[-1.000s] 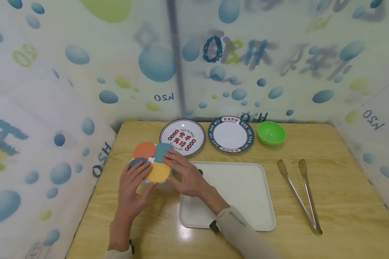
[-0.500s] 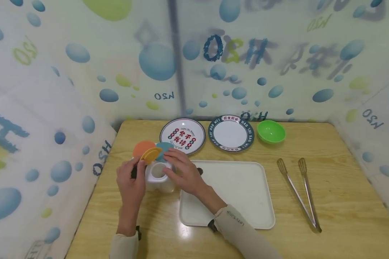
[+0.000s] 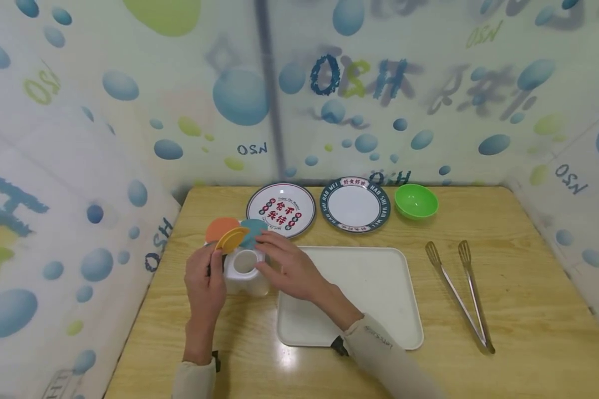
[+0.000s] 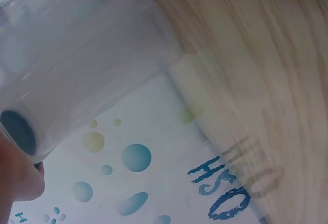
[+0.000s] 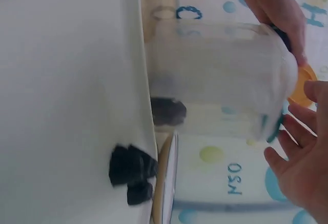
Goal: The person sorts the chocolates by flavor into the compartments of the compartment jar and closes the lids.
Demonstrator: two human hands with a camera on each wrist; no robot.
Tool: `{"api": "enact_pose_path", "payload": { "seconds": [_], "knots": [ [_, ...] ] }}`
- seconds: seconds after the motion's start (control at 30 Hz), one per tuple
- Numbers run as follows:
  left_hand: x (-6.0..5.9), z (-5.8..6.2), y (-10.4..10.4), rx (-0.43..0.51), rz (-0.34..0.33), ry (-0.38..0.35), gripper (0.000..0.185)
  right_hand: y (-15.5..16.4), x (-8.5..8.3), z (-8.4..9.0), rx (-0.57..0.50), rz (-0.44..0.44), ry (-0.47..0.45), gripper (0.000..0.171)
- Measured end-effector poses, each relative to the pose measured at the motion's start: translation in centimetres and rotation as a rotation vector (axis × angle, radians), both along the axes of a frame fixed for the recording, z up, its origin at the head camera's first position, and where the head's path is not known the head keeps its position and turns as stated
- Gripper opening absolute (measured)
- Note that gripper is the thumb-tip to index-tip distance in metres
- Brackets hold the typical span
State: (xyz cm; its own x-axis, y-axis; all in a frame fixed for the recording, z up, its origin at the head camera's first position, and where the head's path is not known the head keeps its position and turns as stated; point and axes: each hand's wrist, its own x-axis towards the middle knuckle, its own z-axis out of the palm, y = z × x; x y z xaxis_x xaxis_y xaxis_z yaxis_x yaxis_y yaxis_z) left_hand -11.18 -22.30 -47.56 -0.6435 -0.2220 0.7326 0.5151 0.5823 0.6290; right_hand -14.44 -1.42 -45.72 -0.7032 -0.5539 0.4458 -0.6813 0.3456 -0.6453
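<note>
A clear plastic storage jar [image 3: 247, 285] stands left of the white tray, topped by coloured flap lids. Its yellow lid [image 3: 232, 239] is tipped up, baring a round opening in the white top. My left hand [image 3: 204, 282] pinches the yellow lid near its lower edge. The orange lid [image 3: 222, 229] and teal lid [image 3: 254, 228] lie flat; the dark blue lid [image 4: 19, 133] shows in the left wrist view. Fingers extended, my right hand [image 3: 294, 271] is at the teal side of the top. In the right wrist view a dark lump [image 5: 169, 111] shows at the jar's base; whether inside or behind is unclear.
The white tray [image 3: 359, 299] carries black pieces [image 5: 132, 170] near its edge. Behind are a red-lettered plate [image 3: 264, 194], a dark-rimmed plate [image 3: 355, 206] and a green bowl [image 3: 416, 202]. Metal tongs [image 3: 471, 293] lie spread at right. Patterned walls close off the back and sides.
The yellow lid has swung up from flat, with my left hand moving onto it, and the opening below is uncovered. Over the last half second both hands have hardly moved.
</note>
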Motion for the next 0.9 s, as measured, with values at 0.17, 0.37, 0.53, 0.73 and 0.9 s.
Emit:
{"api": "enact_pose_path", "payload": {
  "seconds": [0.17, 0.37, 0.53, 0.73, 0.9],
  "knots": [
    [0.1, -0.1, 0.2, 0.01, 0.028, -0.03, 0.016, 4.2, 0.2, 0.5, 0.062, -0.013, -0.214, 0.043],
    [0.8, 0.1, 0.1, 0.014, 0.056, -0.081, 0.016, 10.1, 1.1, 0.1, 0.048, -0.161, -0.372, 0.04],
    [0.4, 0.3, 0.0, 0.024, 0.049, -0.048, 0.016, 15.1, 2.4, -0.2, 0.071, -0.308, -0.359, 0.038],
    [0.1, 0.0, 0.2, 0.032, 0.053, -0.014, 0.013, 21.8, 4.3, -2.1, 0.17, -0.537, -0.322, 0.042],
    [0.3, -0.3, 0.4, 0.037, 0.062, -0.005, 0.013, 27.2, 7.2, -2.9, 0.188, -0.685, -0.422, 0.052]
  ]
}}
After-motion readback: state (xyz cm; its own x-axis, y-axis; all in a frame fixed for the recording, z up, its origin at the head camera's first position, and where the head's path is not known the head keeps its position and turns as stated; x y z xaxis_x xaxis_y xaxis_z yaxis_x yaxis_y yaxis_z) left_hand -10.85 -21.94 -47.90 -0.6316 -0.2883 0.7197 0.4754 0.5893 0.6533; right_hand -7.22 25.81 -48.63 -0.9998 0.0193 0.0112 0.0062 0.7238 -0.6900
